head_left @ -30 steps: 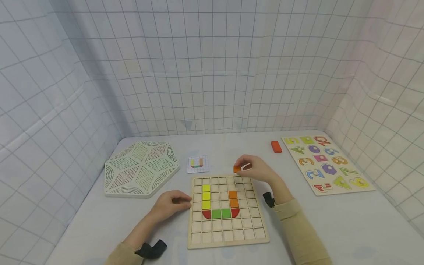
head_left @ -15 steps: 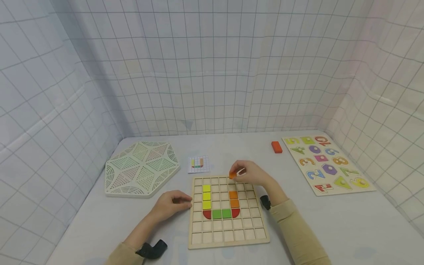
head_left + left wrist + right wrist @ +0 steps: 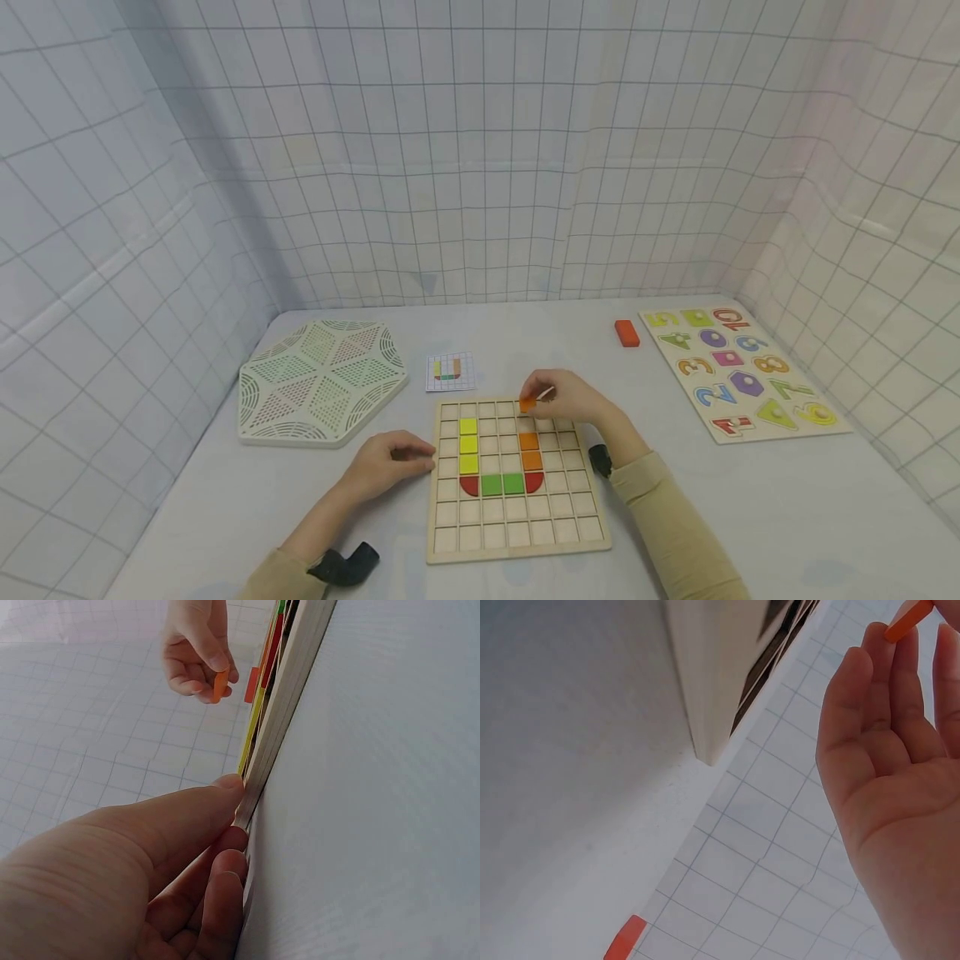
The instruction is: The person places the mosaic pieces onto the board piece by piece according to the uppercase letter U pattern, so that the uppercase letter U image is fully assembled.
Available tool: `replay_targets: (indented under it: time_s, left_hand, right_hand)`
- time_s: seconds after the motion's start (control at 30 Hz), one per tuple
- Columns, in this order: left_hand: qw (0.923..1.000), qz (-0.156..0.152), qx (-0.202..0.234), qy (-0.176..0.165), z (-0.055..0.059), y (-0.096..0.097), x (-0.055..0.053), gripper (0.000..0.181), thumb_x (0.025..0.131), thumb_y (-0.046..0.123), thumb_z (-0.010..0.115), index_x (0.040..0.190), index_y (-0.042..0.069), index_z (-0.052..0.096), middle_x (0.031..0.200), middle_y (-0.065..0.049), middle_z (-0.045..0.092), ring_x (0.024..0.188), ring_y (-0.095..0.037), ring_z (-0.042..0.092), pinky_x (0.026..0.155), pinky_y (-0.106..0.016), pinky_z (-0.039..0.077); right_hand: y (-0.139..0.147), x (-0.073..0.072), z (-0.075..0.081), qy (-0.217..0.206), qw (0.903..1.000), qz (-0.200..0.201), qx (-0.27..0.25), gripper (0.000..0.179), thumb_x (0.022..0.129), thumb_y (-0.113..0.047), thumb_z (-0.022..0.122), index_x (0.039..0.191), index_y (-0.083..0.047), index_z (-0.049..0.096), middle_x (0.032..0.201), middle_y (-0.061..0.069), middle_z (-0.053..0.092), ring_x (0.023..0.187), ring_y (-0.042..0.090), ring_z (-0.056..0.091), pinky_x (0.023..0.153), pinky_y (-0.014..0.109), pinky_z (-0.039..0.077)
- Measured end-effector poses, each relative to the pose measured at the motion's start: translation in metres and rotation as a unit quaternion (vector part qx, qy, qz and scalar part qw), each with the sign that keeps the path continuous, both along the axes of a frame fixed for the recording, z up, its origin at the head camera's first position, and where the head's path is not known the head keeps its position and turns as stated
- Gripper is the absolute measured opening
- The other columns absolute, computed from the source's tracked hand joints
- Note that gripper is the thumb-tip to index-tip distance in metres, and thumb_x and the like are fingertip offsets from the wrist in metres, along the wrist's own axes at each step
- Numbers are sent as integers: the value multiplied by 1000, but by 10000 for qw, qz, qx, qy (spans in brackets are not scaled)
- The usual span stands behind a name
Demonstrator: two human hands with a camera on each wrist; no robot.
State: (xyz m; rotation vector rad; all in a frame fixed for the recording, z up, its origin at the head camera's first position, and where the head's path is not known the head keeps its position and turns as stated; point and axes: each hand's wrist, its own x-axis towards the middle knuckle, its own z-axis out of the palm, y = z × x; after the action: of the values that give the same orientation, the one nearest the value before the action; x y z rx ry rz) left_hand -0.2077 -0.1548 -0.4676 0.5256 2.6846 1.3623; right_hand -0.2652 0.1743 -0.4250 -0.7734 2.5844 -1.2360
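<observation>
In the head view, my right hand [image 3: 564,395] pinches an orange square tile [image 3: 527,405] over the far edge of a wooden grid board [image 3: 519,552]. The right wrist view shows the orange tile [image 3: 909,620] between thumb and fingertips, apart from the board. Set in the board is a U shape: yellow tiles [image 3: 468,445] on the left, orange tiles [image 3: 530,460] on the right, green tiles [image 3: 502,484] between two red rounded pieces [image 3: 533,482] below. My left hand [image 3: 386,463] rests thumb and fingertips against the board's left edge, shown close in the left wrist view.
A small pattern card [image 3: 450,372] with a coloured U lies behind the board. To the left is a hexagonal white board [image 3: 322,383]. At the right are a red block [image 3: 627,333] and a number puzzle [image 3: 738,375]. Grid-patterned cloth walls [image 3: 480,167] surround the table.
My right hand has moved left and slightly nearer with the orange tile, from beyond the board to above its far edge. The left hand has stayed at the board's left edge.
</observation>
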Motion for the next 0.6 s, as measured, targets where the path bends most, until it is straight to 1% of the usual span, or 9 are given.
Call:
replay_targets:
  time_s: [0.23, 0.43, 0.6]
  left_hand:
    - [10000, 39, -45, -55, 2, 1, 1, 18, 78, 28, 76, 92, 18, 73, 87, 7, 63, 78, -15, 52, 69, -27, 42]
    - [9999, 98, -76, -84, 0, 1, 0, 18, 78, 29, 76, 92, 19, 72, 87, 7, 63, 79, -14, 52, 70, -28, 42]
    - [9999, 81, -74, -80, -1, 1, 0, 18, 78, 29, 76, 92, 19, 72, 87, 7, 63, 79, -14, 52, 70, -28, 41]
  right_hand:
    - [1, 1, -1, -126, 9999, -28, 104, 16, 81, -6, 69, 95, -10, 63, 94, -2, 62, 90, 16, 57, 83, 34, 46]
    - [1, 1, -5, -398, 9992, 76, 36, 18, 79, -8, 73, 95, -9, 64, 94, 0, 64, 88, 15, 61, 80, 31, 48]
    - [0, 0, -8, -393, 9991, 77, 142, 19, 79, -10, 74, 95, -10, 64, 94, -2, 64, 89, 14, 61, 80, 31, 49]
